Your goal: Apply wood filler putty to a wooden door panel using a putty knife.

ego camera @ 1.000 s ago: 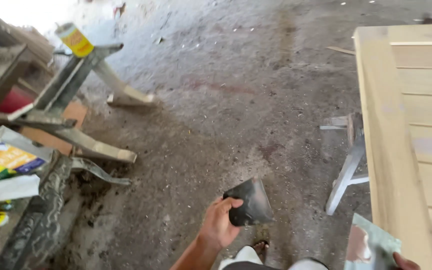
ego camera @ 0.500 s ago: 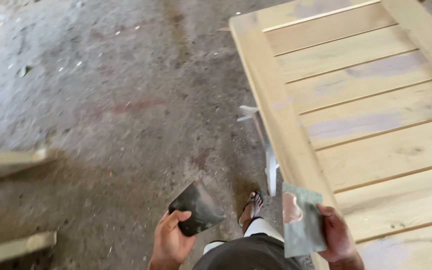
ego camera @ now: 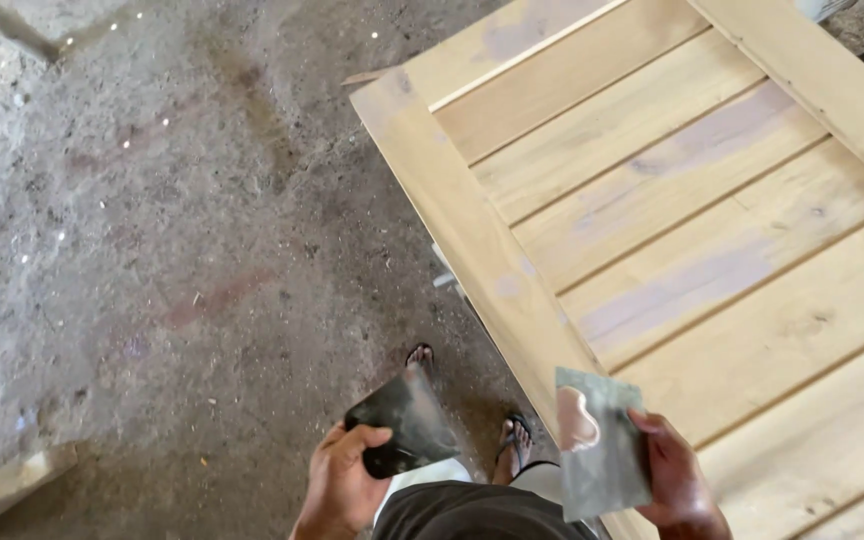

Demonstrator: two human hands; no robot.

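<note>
Left hand [ego camera: 344,490] grip: dark flat scraper blade [ego camera: 402,423] held | right hand [ego camera: 674,480] grip: grey putty-smeared board [ego camera: 600,450] held | pale slatted wooden door panel [ego camera: 692,200] beside right grip: patched partly, joints left unfilled.

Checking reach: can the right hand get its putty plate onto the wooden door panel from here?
Probably yes. The right hand holds the putty plate right at the door panel near edge, nothing between.

The wooden door panel [ego camera: 672,220] runs off the top and right edges; both forearms are cut by the bottom edge; one foot [ego camera: 420,356] is half hidden.
</note>
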